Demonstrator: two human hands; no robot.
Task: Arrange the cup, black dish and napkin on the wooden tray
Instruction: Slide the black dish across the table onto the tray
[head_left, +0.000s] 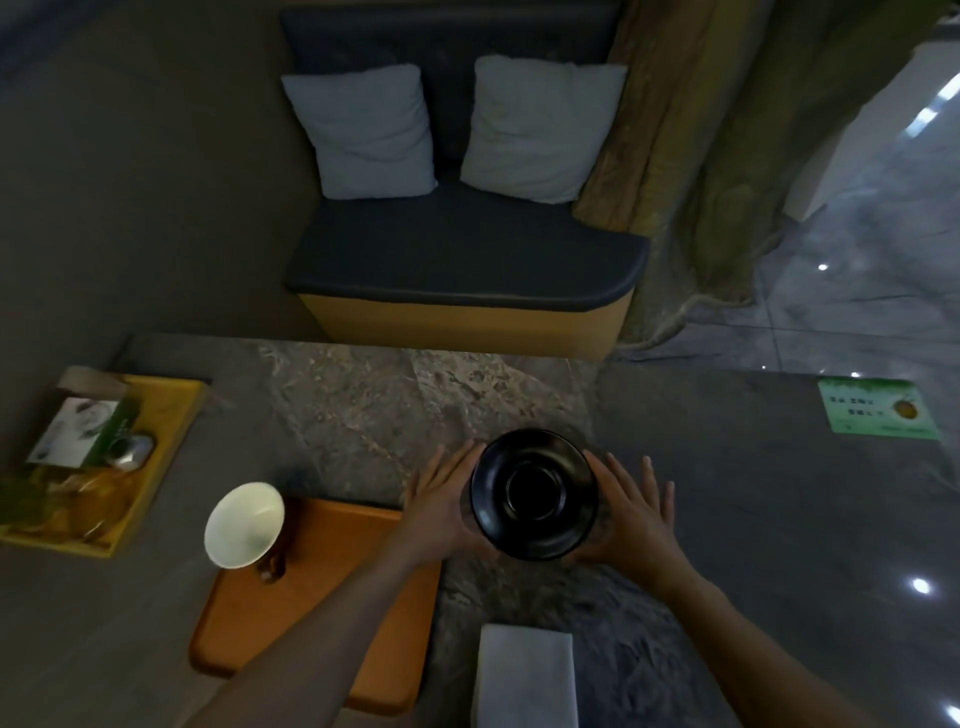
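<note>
On the grey stone counter (727, 493), my left hand (441, 499) and right hand (631, 512) cradle the black dish (535, 493) between straight fingers, beside the wooden tray (337, 597) bearing the cup (244, 525).

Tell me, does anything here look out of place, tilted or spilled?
Nothing looks spilled or broken. The cup sits at the far left corner of the wooden tray. It seems to lean, but that may be lens distortion. The black dish is between both hands, right of the tray. The napkin lies on the table.

A green card (879, 413) lies at the worktop's (727, 467) far right edge — it bears pale printed characters beside a yellow fruit picture, too blurred to read. Nothing else shows legible text.
</note>
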